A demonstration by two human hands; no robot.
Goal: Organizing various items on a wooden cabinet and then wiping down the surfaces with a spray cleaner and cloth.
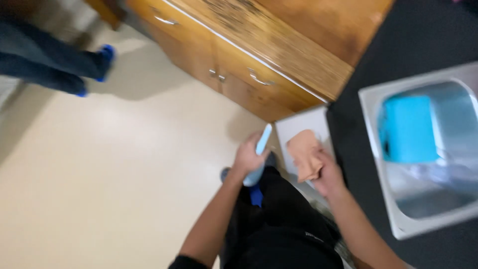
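My left hand [247, 155] grips a light blue handled tool [259, 154], its handle pointing up toward the cabinets. My right hand [326, 172] holds a peach-coloured cloth [303, 152] against a white appliance front [303, 122] set below the dark countertop edge. The picture is blurred by motion. My dark trousers and a blue shoe tip [256, 195] show beneath the hands.
Wooden cabinets [239, 65] with metal handles run along the top. A dark countertop [413, 45] holds a steel sink [378, 164] with a turquoise block-shaped object [408, 128] inside. Another person's legs with blue shoes [102, 57] stand at top left on the cream floor [114, 169].
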